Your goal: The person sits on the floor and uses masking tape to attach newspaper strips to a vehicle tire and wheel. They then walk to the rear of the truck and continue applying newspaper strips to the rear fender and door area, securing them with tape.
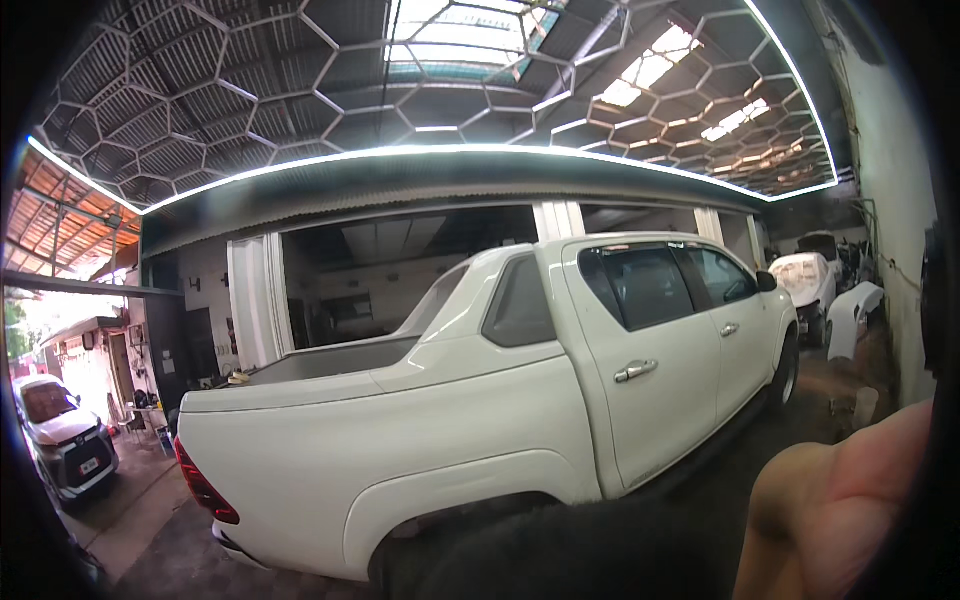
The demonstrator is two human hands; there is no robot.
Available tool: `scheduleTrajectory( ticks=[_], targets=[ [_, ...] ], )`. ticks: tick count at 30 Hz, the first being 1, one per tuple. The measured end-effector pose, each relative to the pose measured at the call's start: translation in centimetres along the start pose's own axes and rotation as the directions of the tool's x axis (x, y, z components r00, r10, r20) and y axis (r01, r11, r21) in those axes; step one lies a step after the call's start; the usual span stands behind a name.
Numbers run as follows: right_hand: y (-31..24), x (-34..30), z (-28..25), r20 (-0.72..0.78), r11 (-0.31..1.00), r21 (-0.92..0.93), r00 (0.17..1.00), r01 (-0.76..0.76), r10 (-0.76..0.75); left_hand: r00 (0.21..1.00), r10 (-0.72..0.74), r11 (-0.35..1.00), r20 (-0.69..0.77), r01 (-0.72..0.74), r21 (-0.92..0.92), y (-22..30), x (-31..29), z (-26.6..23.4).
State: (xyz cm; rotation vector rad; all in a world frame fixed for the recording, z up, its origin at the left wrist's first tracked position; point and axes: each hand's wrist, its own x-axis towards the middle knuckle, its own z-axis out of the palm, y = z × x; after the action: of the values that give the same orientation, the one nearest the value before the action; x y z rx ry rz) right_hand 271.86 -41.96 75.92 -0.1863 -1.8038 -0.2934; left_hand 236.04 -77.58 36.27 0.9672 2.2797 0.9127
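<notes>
A white double-cab pickup truck (470, 420) fills the middle of the head view, side-on, with its tail to the left and its nose toward the far right. At the lower right, very near the camera, is my right hand (850, 505). It is raised, bent and cut off by the dark rim, so its fingers cannot be made out. Nothing held shows in it, and it looks apart from the truck. My left hand is out of the picture. A dark, blurred shape (590, 550) covers the ground below the truck's side and hides part of the rear wheel.
A silver car (66, 435) stands outside at the left. Beyond the truck's nose is a vehicle with a pale cover (802, 280), beside a loose white body panel (853, 318). A pale wall (895, 200) bounds the right. White pillars (258, 300) stand behind the truck.
</notes>
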Motion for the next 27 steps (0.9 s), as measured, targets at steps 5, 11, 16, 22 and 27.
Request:
scheduleTrajectory(
  ticks=[5, 11, 16, 22, 27],
  targets=[
    [-0.1, -2.7, -0.5, 0.002, 0.999, -0.032, 1.000, 0.009, -0.009, 0.999, -0.051, 0.999, 0.017, 0.051, 0.000, -2.5, -0.1, 2.2],
    [-0.2, -4.8, 1.1, 0.063, 0.999, -0.044, 0.998, 0.011, -0.008, 0.955, -0.275, 0.961, 0.113, 0.268, 0.074, -11.3, -1.4, 5.4],
    [-2.1, -4.4, 1.2, 0.088, 0.996, -0.010, 0.993, 0.086, -0.084, 0.874, -0.453, 0.882, 0.174, 0.413, 0.226, -21.8, -11.4, 10.4],
    [-4.8, -4.7, 3.3, 0.225, 0.969, 0.102, 0.944, 0.224, -0.242, 0.853, -0.207, 0.846, 0.478, -0.090, 0.526, -31.2, -24.9, 17.7],
    [-7.4, -5.3, 1.3, 0.265, 0.888, 0.194, 0.849, 0.417, -0.457, 0.660, -0.556, 0.831, 0.505, 0.434, 0.349, -31.2, -26.7, 16.9]
  ],
)
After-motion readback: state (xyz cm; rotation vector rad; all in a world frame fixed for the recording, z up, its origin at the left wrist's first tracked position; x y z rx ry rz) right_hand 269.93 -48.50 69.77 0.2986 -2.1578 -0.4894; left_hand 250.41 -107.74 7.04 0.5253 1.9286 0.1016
